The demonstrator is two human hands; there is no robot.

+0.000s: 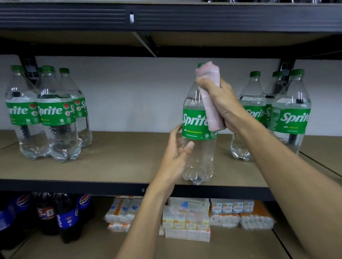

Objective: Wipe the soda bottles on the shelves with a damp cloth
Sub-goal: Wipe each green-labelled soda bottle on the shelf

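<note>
Pink cloth (209,103) against bottle (198,159) (upright)

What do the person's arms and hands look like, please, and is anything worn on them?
Both forearms are bare as far as the picture shows, and no sleeve comes into view. The left hand and the right hand wear no gloves. No watch, bracelet or ring shows on either. The left thumbnail looks short and unpainted.

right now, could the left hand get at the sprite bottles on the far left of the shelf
Probably yes: only bare shelf lies between the left hand and the left bottle group, though it would first have to release the middle bottle.
</note>
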